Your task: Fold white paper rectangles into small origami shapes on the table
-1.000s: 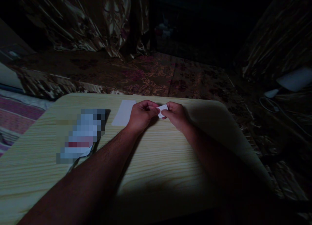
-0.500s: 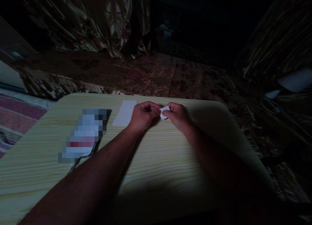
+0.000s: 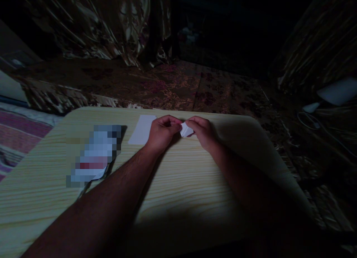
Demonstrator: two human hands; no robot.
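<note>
A small white piece of folded paper is held between my two hands, above the far half of the wooden table. Crease lines show on its face. My left hand pinches its left edge between thumb and fingers. On the other side, my right hand is closed on the paper's upper right, thumb near the top edge. The fingertips behind the paper are hidden. Just left of my left hand lies a flat stack or sheet of white paper, partly covered by that hand.
A blurred-out, phone-like object with a cable lies on the table's left side. Beyond the far edge is a surface under patterned cloth, with curtains behind. At right are a white lamp and its cord. Striped bedding sits at left.
My right thumb has shifted from the middle of the folded paper up to its top edge, so more of its face shows. The paper has turned slightly and moved a little left.
</note>
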